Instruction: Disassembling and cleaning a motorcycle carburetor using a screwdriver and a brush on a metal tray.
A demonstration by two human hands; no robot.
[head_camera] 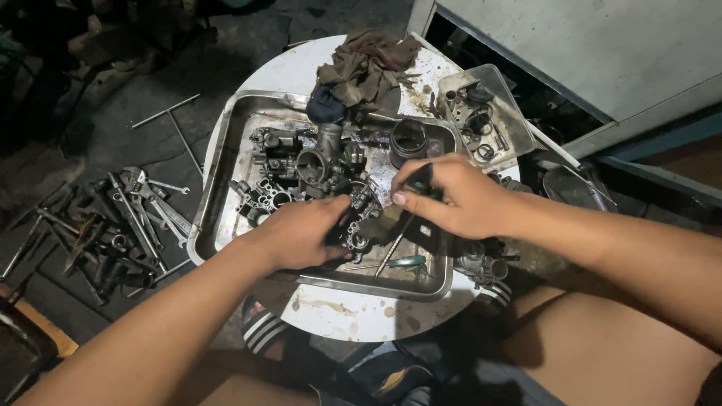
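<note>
My left hand (pixel 301 231) grips a dark metal carburetor part (pixel 355 218) inside a shallow steel tray (pixel 218 162). My right hand (pixel 459 197) holds a thin black-handled tool (pixel 412 207) whose shaft points down toward that part. A larger carburetor body (pixel 320 162) and other small engine parts (pixel 259 197) lie in the tray behind my hands. A screwdriver with a teal handle (pixel 406 262) lies on the tray floor near the front.
The tray rests on a round white table (pixel 353 316). A brown rag (pixel 368 64) sits at the back. A clear plastic lid with rings and small parts (pixel 477 113) lies at the back right. Wrenches and sockets (pixel 128 218) are scattered on the floor at left.
</note>
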